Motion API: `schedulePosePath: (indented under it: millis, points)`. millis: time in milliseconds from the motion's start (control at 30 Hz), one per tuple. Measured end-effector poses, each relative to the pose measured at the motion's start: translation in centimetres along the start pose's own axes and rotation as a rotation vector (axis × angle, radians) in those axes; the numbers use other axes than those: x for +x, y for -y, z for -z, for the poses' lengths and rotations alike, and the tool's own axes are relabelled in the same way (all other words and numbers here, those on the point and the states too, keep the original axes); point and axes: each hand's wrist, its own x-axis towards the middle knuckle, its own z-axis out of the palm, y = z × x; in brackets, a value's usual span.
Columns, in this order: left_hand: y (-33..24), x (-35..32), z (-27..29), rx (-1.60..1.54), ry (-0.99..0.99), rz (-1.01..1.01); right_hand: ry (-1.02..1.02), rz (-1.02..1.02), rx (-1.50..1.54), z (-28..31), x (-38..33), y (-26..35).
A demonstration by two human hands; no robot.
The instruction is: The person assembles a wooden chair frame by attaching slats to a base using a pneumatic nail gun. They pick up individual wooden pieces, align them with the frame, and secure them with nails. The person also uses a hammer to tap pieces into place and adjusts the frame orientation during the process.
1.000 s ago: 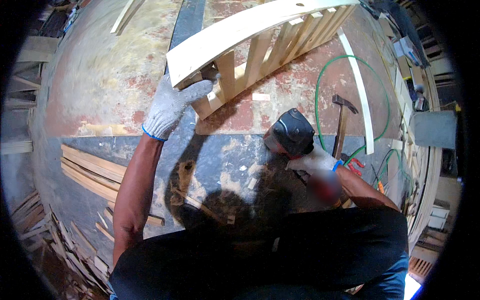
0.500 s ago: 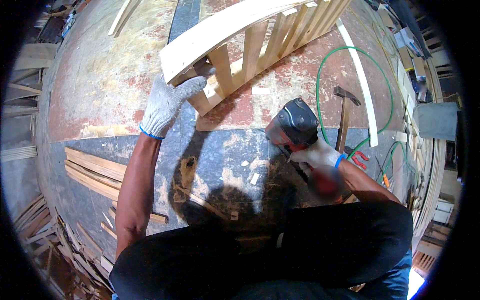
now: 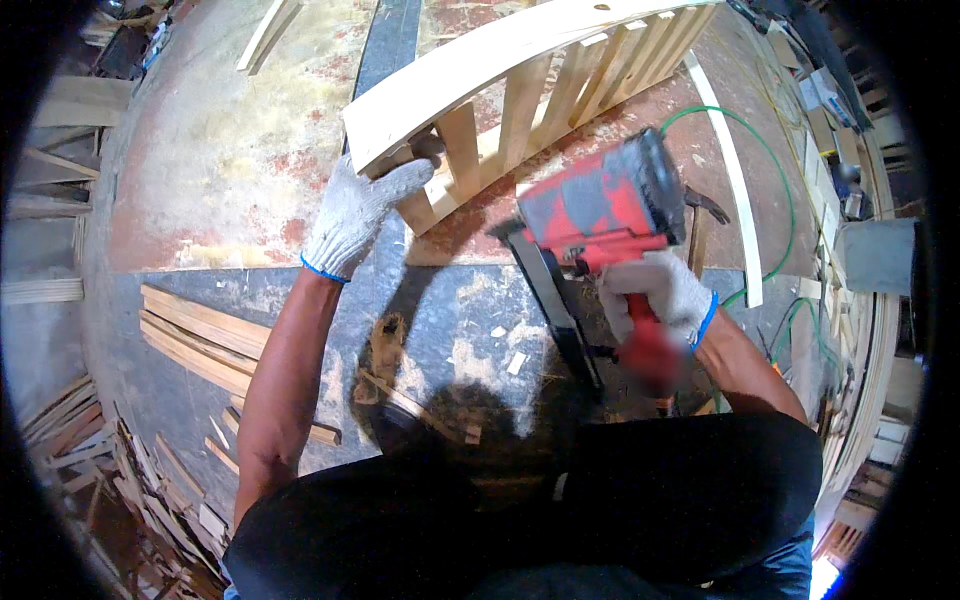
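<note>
My left hand [image 3: 362,208], in a white knit glove with a blue cuff, grips the near left end of a slatted wooden frame [image 3: 440,92]. Its thumb lies along the end, while the other fingers are partly hidden behind the wood. The frame has a long curved pale board on top and several upright slats below it. In my gloved right hand [image 3: 665,298] is a red and black nail gun [image 3: 600,205], held by its handle. The gun's nose points left toward the frame, apart from it, and its long dark magazine slants down toward my lap.
A green air hose [image 3: 786,200] loops at the right, near a claw hammer [image 3: 699,225] and a long pale strip [image 3: 733,180]. Several wooden sticks [image 3: 200,335] lie at the left. Scrap wood [image 3: 140,500] is piled at the lower left. Small offcuts dot the floor.
My right hand has raised and turned the nail gun, so its side and magazine now show and its nose faces left. My left hand keeps its hold on the frame. The view has shifted slightly.
</note>
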Motion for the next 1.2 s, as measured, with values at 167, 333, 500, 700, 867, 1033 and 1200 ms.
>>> schedulePosePath:
  millis: [167,333,500,700,867,1033,1200]
  points:
    - [0.2,-0.1,0.4,0.040,-0.053,0.036,-0.051,0.066,0.268,-2.4,0.1,5.0]
    - [0.3,-0.1,0.0,0.064,-0.062,0.024,-0.120,0.036,0.293,-2.7,-1.7,6.5]
    - [1.4,0.4,0.4,0.017,-0.051,-0.062,-0.083,0.152,0.278,-2.7,-1.0,6.8]
    - [-0.1,-0.6,0.0,0.049,-0.074,0.050,-0.253,0.123,0.274,-3.7,-1.9,6.6]
    - [0.4,0.0,0.2,0.070,-0.007,-0.052,-0.071,0.153,0.281,-1.3,-1.9,6.4]
    - [1.6,0.1,1.0,0.136,-0.019,-0.057,-0.362,0.218,0.054,-4.3,-2.3,6.8]
    - [0.8,0.3,0.0,0.056,-0.006,-0.077,-0.053,0.071,-0.509,-4.1,-3.3,7.1]
